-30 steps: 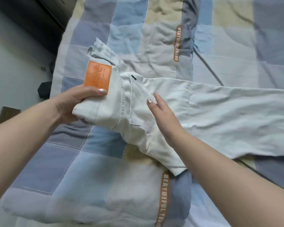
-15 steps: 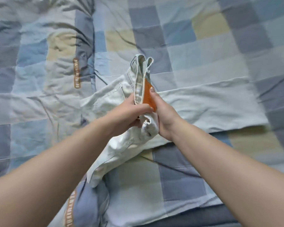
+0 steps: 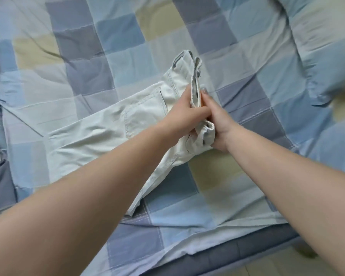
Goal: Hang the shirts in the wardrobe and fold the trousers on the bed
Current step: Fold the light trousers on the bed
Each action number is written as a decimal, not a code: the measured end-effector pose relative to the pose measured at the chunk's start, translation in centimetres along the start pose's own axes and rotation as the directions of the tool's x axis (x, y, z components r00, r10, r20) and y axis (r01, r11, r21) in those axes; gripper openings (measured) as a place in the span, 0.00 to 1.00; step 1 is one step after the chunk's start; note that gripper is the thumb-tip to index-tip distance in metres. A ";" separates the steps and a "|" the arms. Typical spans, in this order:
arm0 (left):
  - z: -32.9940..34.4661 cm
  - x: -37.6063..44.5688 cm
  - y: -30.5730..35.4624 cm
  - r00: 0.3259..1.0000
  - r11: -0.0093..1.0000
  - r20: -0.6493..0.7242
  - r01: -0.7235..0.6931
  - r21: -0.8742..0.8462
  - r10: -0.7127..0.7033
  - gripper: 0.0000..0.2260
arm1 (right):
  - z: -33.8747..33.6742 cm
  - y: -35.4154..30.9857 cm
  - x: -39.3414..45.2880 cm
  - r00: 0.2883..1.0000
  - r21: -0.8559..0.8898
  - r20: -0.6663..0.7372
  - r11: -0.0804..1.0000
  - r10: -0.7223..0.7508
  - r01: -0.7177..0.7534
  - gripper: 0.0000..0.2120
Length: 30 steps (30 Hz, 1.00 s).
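As before, hands (image 3: 197, 116) clasp trousers (image 3: 100, 136).

Colours and patterns as I log them from my remote station:

1. Trousers (image 3: 100, 136): I record very pale mint-white denim, plain, with tone-on-tone stitching round the back pocket (image 3: 145, 114). The inside of the waistband (image 3: 195, 84) shows off-white with grey-blue shading at its top fold. A sliver of orange shows between the hands.
2. Quilt (image 3: 247, 56): I note a checked patchwork of squares in light blue, slate blue, grey-blue, pale sage-yellow and whitish blue, with faint white stitch lines crossing near the front edge.
3. Bed edge (image 3: 237, 253): solid dusky blue-grey.
4. Floor (image 3: 287, 263): pale cream-grey, plain.
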State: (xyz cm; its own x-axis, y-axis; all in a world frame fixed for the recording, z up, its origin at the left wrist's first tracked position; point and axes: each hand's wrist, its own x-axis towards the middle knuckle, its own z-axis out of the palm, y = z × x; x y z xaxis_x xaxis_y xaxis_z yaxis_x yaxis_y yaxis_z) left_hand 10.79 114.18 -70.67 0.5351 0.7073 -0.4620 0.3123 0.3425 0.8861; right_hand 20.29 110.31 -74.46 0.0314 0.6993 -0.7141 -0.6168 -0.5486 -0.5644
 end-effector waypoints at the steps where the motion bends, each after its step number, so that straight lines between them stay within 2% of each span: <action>1: 1.1 0.6 -0.3 1.000 1.000 -0.009 -0.002 0.025 0.002 0.20 | -1.3 -0.3 0.3 0.999 -0.029 -0.033 0.999 0.019 -0.020 0.24; 3: 2.9 1.6 -1.9 0.998 0.996 0.037 0.045 0.082 -0.048 0.28 | -4.1 -0.5 1.0 0.987 -0.153 -0.146 0.984 0.070 -0.092 0.26; 5: 3.8 1.4 -4.3 0.980 0.971 0.084 0.166 0.172 -0.182 0.33 | -7.2 0.3 1.6 0.964 -0.212 -0.252 0.967 0.086 -0.142 0.29; 7: 4.1 0.0 -7.5 0.959 0.945 0.047 0.267 0.189 -0.280 0.27 | -9.5 1.6 1.6 0.944 -0.222 -0.326 0.966 0.051 -0.129 0.26; 9: 3.7 -2.5 -11.2 0.930 0.926 -0.015 0.368 0.089 -0.368 0.13 | -11.1 3.3 1.4 0.925 -0.259 -0.381 0.962 -0.017 -0.089 0.18; 11: 2.8 -5.7 -14.6 0.862 0.863 -0.056 0.501 -0.059 -0.504 0.05 | -11.6 5.1 1.4 0.901 -0.145 -0.431 0.989 -0.040 -0.026 0.14; 13: 1.6 -8.8 -17.2 0.751 0.738 -0.067 0.622 -0.262 -0.656 0.08 | -11.2 6.9 1.5 0.889 -0.005 -0.459 1.000 -0.011 0.009 0.14; 14: 0.8 -10.2 -18.3 0.693 0.654 -0.068 0.636 -0.409 -0.717 0.11 | -10.6 7.8 1.6 0.891 0.024 -0.455 1.000 0.008 0.003 0.15; 15: 0.0 -11.1 -19.2 0.649 0.570 -0.075 0.600 -0.561 -0.757 0.13 | -10.1 8.4 1.8 0.893 0.036 -0.450 0.999 0.023 -0.007 0.16; 17: -2.1 -12.3 -20.2 0.617 0.472 -0.135 0.423 -0.774 -0.775 0.16 | -8.8 9.3 2.4 0.878 0.019 -0.479 1.000 0.014 -0.005 0.14; 19: -3.7 -12.4 -20.3 0.612 0.441 -0.212 0.251 -0.862 -0.762 0.17 | -8.1 9.3 2.8 0.847 0.000 -0.530 0.998 -0.054 0.064 0.08; 21: -4.3 -12.5 -20.3 0.592 0.424 -0.239 0.194 -0.885 -0.770 0.12 | -7.9 9.4 2.7 0.823 0.047 -0.560 0.989 -0.092 0.142 0.04; 23: -3.9 -13.1 -20.7 0.544 0.420 -0.225 0.266 -0.867 -0.809 0.07 | -8.2 10.1 2.2 0.816 0.110 -0.575 0.983 -0.057 0.146 0.06; 25: -3.5 -13.7 -21.0 0.521 0.413 -0.206 0.318 -0.853 -0.828 0.07 | -8.4 11.4 1.3 0.826 0.125 -0.563 0.989 0.006 0.078 0.15; 26: -3.6 -14.0 -21.1 0.517 0.406 -0.211 0.301 -0.863 -0.830 0.08 | -8.0 12.3 0.7 0.839 0.097 -0.542 0.995 0.034 0.023 0.18; 28: -4.5 -14.3 -21.1 0.471 0.448 -0.314 0.203 -0.871 -0.824 0.12 | -6.3 14.4 -0.3 0.876 -0.020 -0.477 0.995 0.073 -0.094 0.16; 30: -5.4 -14.6 -21.4 0.366 0.586 -0.505 0.153 -0.796 -0.782 0.12 | -4.1 16.5 -1.3 0.901 -0.097 -0.418 0.980 0.120 -0.176 0.10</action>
State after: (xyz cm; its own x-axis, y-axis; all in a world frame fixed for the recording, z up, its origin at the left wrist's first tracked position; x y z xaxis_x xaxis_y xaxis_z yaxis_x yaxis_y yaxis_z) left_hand -7.96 99.90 -82.72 -0.4446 0.3034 -0.8428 -0.3603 0.8008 0.4784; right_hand 13.35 98.48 -84.54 0.2824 0.3725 -0.8840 -0.5334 -0.7050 -0.4674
